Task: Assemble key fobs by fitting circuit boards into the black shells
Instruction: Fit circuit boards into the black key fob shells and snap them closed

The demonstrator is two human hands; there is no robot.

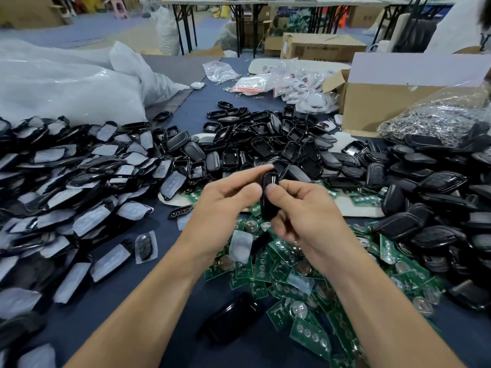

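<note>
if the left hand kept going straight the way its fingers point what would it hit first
The black shell that the left hand pinches; just past it, the right hand holding the same shell, though depth is hard to judge.

One wide-angle camera, worn on the person's head, is looking forward and down, sitting close above the table (164,227) and taking in its near edge through to the far side.
</note>
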